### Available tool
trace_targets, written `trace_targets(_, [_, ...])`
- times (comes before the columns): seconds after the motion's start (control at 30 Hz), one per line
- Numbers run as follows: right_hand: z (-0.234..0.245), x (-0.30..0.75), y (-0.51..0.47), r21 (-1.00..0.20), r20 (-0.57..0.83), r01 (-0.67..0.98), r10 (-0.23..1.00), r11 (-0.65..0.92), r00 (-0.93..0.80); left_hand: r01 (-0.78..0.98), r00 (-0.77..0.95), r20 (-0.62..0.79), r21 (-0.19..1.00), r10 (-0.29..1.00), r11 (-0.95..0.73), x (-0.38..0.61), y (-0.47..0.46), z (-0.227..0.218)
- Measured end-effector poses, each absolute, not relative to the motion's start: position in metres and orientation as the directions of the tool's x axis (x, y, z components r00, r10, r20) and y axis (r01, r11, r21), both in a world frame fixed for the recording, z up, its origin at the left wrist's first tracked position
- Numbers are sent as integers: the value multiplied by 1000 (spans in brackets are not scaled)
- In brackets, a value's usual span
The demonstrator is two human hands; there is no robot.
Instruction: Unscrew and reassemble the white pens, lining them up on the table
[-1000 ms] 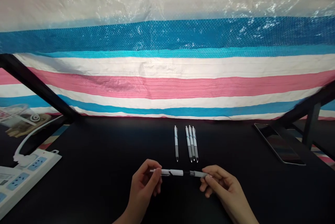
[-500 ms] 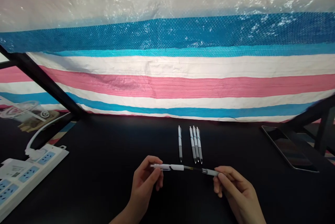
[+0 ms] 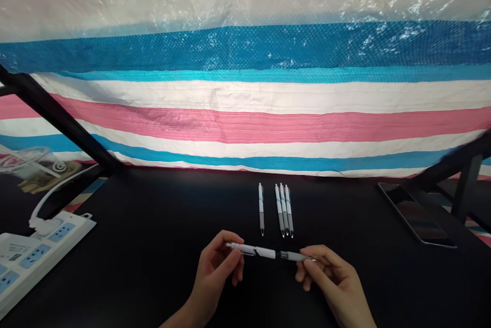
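Above the black table (image 3: 153, 266), the two halves of a click pen are being held end to end, in front of a single click pen (image 3: 261, 210) and a row of three click pens (image 3: 283, 210). The left hand (image 3: 220, 266) is pinching the white upper barrel (image 3: 264, 252) near its push-button, the thumb covering part of the shaft; the right hand (image 3: 332, 271) is gripping the grey grip section (image 3: 294, 256), its fingertips hiding much of the pointed end. Between the halves a short dark stretch is blending into the table, so whether they are touching is hard to tell. Both forearms are running out of the lower edge, and the power strip (image 3: 49, 254) is being cut off at the left, a white plug (image 3: 48, 227) covering part of its top. A clear plastic object (image 3: 28, 160) beyond it is appearing too blurred to identify. The lying pens are showing slim white barrels, grey grips and shiny conical tips, all pointing toward the person. The smartphone (image 3: 418, 215) is presenting a flat, glossy rectangle at the right. Behind, a striped woven tarpaulin (image 3: 245, 128) is hanging in creased, glinting folds between black frame bars (image 3: 65, 122).
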State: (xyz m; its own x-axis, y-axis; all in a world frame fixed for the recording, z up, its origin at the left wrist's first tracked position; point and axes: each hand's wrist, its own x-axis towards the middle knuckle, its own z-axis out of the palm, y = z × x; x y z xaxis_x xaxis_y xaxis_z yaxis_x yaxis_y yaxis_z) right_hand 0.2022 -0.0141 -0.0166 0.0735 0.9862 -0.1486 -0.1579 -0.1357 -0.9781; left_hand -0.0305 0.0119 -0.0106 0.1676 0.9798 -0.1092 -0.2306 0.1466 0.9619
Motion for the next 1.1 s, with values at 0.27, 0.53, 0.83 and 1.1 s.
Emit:
trace_targets(0.27, [-18,194,-22,-994,-42,93,990,-54,131,-189,239,-121,968,963,168,-26,11,-12])
trace_targets(0.53, [-31,202,-22,-956,89,280,996,90,-17,-171,303,-132,967,944,190,-25,9,-12])
trace_targets(0.83, [-24,200,-20,-988,-27,154,999,-21,-32,-220,244,-122,959,962,178,-25,12,-10])
trace_targets(1.1, [-25,199,-21,-994,15,104,1000,14,4,-216,266,-112,961,957,173,-26,11,-11])
